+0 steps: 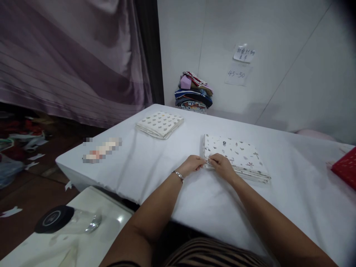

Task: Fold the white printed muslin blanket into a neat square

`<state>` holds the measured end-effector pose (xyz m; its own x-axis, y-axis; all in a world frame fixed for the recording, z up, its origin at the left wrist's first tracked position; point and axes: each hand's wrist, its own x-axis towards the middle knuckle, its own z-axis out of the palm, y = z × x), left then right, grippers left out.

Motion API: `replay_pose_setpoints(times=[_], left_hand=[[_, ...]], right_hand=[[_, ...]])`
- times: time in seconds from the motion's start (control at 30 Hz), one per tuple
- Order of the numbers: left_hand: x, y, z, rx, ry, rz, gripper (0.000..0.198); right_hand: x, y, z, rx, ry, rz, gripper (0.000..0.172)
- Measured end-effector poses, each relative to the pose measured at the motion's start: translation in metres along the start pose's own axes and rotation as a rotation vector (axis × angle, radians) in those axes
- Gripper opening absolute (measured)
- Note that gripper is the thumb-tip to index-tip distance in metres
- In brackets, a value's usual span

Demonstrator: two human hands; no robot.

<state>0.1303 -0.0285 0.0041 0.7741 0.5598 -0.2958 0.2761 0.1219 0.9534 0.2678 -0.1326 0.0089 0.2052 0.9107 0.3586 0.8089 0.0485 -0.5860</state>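
A folded white cloth (233,150) with small scattered prints lies flat on the white-covered table, its layered edges facing me. My left hand (194,163), with a bracelet at the wrist, pinches the cloth's near left corner. Close beside it, my right hand (221,165) is closed on the same corner, fingertips almost touching those of the left. The bit of fabric between the fingers is mostly hidden. Farther left lies a second folded cloth (160,124), white with rows of small grey motifs, apart from both hands.
The white tablecloth (155,167) shows wrinkles. A pixelated item (101,150) lies at the table's left. Red fabric (346,168) sits at the right edge. Stacked folded textiles (194,91) stand by the wall. A clear bottle with a black cap (59,218) lies on a lower white surface.
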Motion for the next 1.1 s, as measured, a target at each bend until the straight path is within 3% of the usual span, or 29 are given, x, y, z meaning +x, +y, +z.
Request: replay_pose_setpoints(times=[0.13, 0.27, 0.5, 0.77, 1.0, 1.1], left_hand=[[0.0, 0.0, -0.002, -0.01, -0.031, 0.024, 0.023], [-0.002, 0.003, -0.007, 0.009, -0.066, 0.055, 0.023], [-0.001, 0.002, -0.011, 0.12, 0.045, 0.023, 0.019], [0.004, -0.005, -0.003, 0.302, 0.178, 0.036, 0.024], [0.003, -0.001, 0.001, -0.044, 0.075, -0.01, 0.022], [0.002, 0.001, -0.001, -0.115, 0.004, -0.013, 0.023]], right_hand=[[-0.003, 0.002, 0.0, -0.094, -0.072, -0.028, 0.013], [-0.003, 0.007, 0.005, -0.125, -0.036, -0.016, 0.01], [-0.002, 0.012, 0.007, 0.073, 0.09, 0.15, 0.013], [-0.002, 0.009, 0.007, 0.005, 0.066, 0.094, 0.012], [-0.006, 0.007, 0.004, -0.136, -0.04, -0.054, 0.015], [-0.006, 0.008, 0.004, -0.173, -0.028, -0.041, 0.018]])
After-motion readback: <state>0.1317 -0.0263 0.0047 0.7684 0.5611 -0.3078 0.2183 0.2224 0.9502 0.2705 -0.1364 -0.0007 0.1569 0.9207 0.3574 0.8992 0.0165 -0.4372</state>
